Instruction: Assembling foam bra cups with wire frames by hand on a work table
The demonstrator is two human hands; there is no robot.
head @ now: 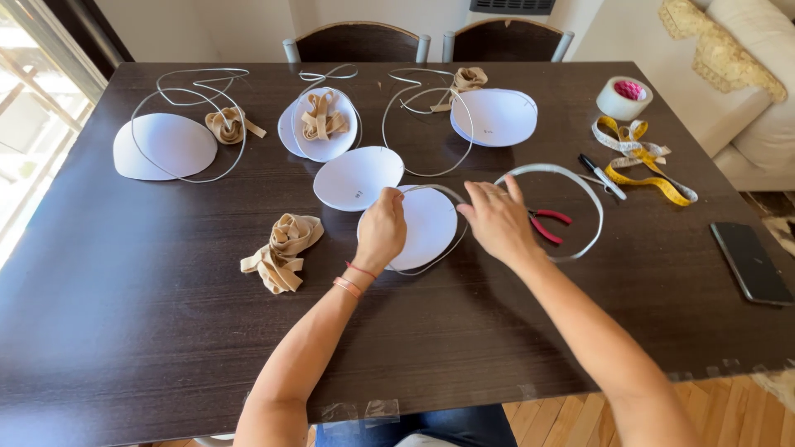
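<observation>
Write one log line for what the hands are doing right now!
left hand: pinching wire loop | right hand: pinching same wire | under wire: white oval piece | nearby: red pliers, beige ribbon

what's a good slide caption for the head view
Both hands, left hand and right hand, bend a wire hoop around a white oval.

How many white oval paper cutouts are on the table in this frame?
5. One at far left, one under a beige ribbon bundle at upper centre, one at upper right, one in the middle, and one under the left hand. None seems hidden.
</observation>
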